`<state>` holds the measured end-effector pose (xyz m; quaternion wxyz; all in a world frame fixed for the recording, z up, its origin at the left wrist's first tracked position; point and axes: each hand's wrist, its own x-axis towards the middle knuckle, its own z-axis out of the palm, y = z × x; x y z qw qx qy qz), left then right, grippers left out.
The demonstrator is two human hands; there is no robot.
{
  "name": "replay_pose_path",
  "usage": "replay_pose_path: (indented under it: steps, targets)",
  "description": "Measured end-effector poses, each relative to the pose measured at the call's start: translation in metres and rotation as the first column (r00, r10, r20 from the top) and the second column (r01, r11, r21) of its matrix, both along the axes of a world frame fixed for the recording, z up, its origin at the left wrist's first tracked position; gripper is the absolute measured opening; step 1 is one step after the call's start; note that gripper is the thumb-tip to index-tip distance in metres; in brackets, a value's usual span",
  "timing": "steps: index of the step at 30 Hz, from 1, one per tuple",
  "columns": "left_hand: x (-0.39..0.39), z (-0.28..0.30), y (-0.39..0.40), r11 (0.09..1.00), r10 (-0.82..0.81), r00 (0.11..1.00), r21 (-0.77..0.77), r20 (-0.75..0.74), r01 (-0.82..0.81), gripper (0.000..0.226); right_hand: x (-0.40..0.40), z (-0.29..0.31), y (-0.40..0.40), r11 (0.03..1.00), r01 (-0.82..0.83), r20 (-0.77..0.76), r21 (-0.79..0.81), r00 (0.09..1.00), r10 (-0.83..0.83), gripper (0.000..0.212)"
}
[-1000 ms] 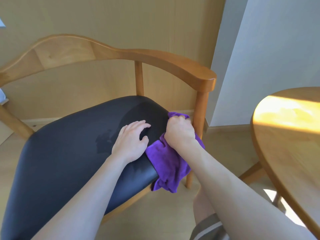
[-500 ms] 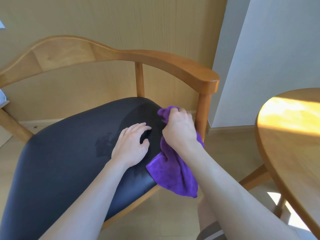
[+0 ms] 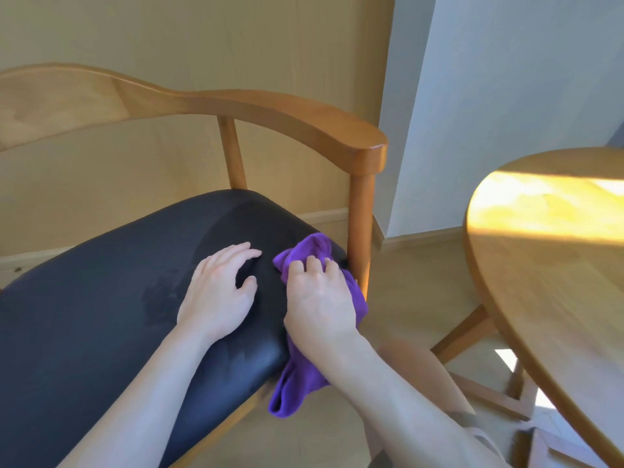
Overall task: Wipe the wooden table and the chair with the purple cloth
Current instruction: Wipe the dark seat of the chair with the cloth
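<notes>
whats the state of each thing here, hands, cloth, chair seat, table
left hand: open, resting on the seat, fingers spread
right hand: gripping the cloth at the seat's right edge
cloth: bunched, lower end hanging off the seat edge
seat: streaks and blotches left of the left hand
table: bare, sunlit patch on top

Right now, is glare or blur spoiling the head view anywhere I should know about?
Head view: strong sunlight washes out a band on the wooden table; the lower right corner is motion-smeared; wide-angle bending curves the chair rail. The purple cloth, right hand and left hand on the dark seat stay readable.
</notes>
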<state>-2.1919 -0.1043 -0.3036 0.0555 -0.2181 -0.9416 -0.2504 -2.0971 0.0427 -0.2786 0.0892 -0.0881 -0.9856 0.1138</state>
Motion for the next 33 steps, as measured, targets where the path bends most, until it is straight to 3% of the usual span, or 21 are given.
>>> replay_pose_path:
  steps: [4,9,10,13,15,21,24,26,29,31,33]
  targets:
    - [0.000,-0.001,0.000,1.000,0.000,1.000,0.011,0.017,0.000,0.045,0.008,0.009,0.013,0.992,-0.038,-0.055,-0.122,0.998,0.031,0.025]
    - [0.001,0.001,0.000,1.000,-0.011,1.000,0.000,0.015,0.011,0.045,-0.042,0.030,0.026,0.983,0.004,-0.270,-0.181,0.961,-0.054,0.032]
    - [0.001,0.002,0.000,1.000,-0.011,1.000,-0.003,0.017,0.012,0.045,-0.056,0.031,0.029,0.984,0.036,-0.223,-0.172,0.972,-0.075,0.033]
    - [0.002,0.002,-0.001,1.000,-0.008,0.999,-0.004,0.037,0.008,0.045,-0.083,0.028,0.037,0.948,0.175,0.103,-0.268,0.983,-0.152,0.041]
    - [0.002,0.003,-0.001,1.000,-0.003,0.999,-0.001,0.045,0.003,0.046,-0.087,0.023,0.038,0.924,0.221,0.195,-0.311,0.967,-0.165,0.046]
    - [0.002,0.004,0.000,1.000,0.003,0.999,0.004,0.047,-0.003,0.045,-0.064,0.014,0.024,0.988,0.150,0.119,-0.035,0.982,-0.145,0.053]
    - [0.002,0.004,0.001,1.000,0.004,0.999,-0.004,0.034,-0.004,0.044,-0.041,0.013,0.008,0.992,0.106,0.116,0.067,0.987,-0.113,0.043]
    - [0.003,0.005,0.002,1.000,0.005,1.000,-0.006,0.031,-0.005,0.043,-0.031,0.018,0.013,0.998,0.060,0.081,-0.010,0.995,-0.059,0.036]
    - [0.004,0.004,0.001,1.000,0.018,0.999,-0.002,0.040,-0.018,0.042,-0.037,0.034,0.030,0.955,0.024,-0.084,-0.295,0.995,-0.051,0.028]
    - [0.003,0.005,0.001,1.000,0.025,0.998,0.002,0.050,-0.025,0.043,-0.056,0.041,0.035,0.940,0.019,-0.190,-0.341,0.978,-0.089,0.025]
    - [0.003,0.005,0.001,1.000,0.022,0.998,0.002,0.056,-0.022,0.044,-0.079,0.039,0.039,0.947,0.081,-0.095,-0.312,0.989,-0.116,0.031]
